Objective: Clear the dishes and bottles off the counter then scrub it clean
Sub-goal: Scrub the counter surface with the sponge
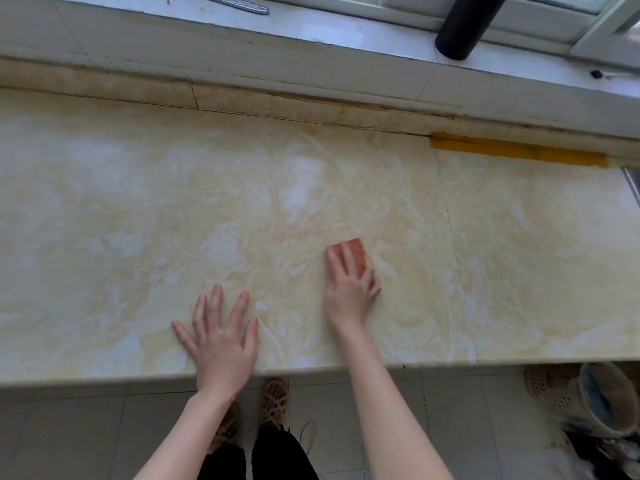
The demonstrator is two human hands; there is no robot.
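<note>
The sponge (pixel 357 253) is gripped by the right hand (pixel 349 287), long side pointed at the windowsill (pixel 207 26), left hand (pixel 221 337) laid flat and spread on the counter (pixel 138 202).

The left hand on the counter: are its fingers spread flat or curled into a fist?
Spread flat. The left hand lies palm down on the counter, all five fingers straight and fanned apart, holding nothing.

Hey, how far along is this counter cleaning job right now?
Clearing looks done: no dishes or bottles show on the counter; a black cylinder stands on the sill. Scrubbing is underway: the right hand holds an orange sponge on the sudsy surface, the left hand lies flat near the front edge. Left: the dark grime along the back seam and the suds.
</note>
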